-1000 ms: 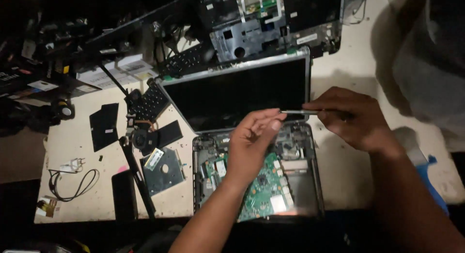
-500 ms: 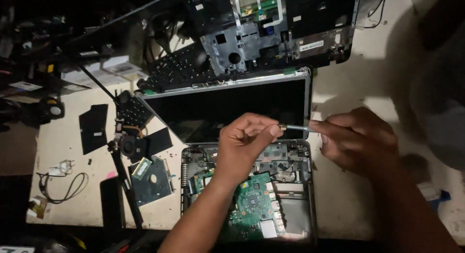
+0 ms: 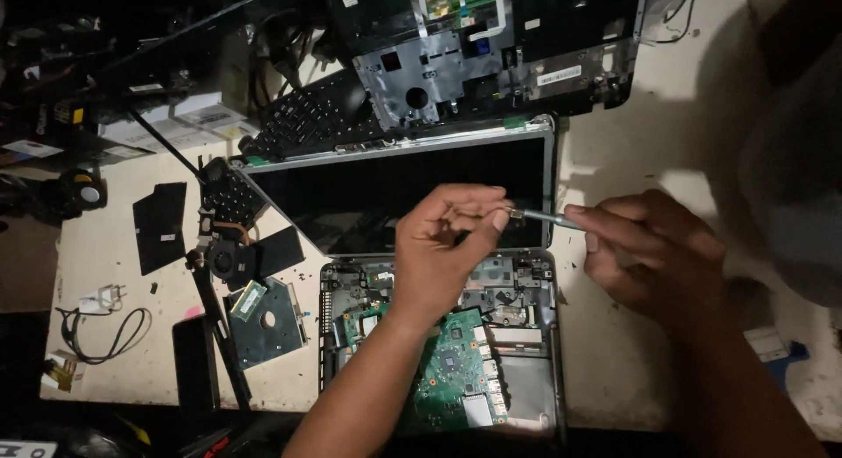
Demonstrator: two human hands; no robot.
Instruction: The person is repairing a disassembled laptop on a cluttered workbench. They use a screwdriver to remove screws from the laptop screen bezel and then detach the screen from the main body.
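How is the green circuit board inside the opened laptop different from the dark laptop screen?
The green circuit board is studded with small parts; the dark laptop screen is smooth and blank. The board sits nearer the person, partly under the left hand; the screen lies farther away. Both lie flat.

Hard drive [image 3: 267, 322] lies left of opened laptop base [image 3: 517, 397], probably touching fan [image 3: 226, 258].

Screwdriver [image 3: 548, 218] shaft: smooth bare metal. Laptop screen [image 3: 395, 190]: glossy black glass. Laptop base [image 3: 526, 379]: matt grey plastic; green circuit board [image 3: 456, 370] inside. Worktop [image 3: 105, 247]: matt pale, scuffed. Hard drive [image 3: 267, 322]: dull metal, near worktop's front edge.
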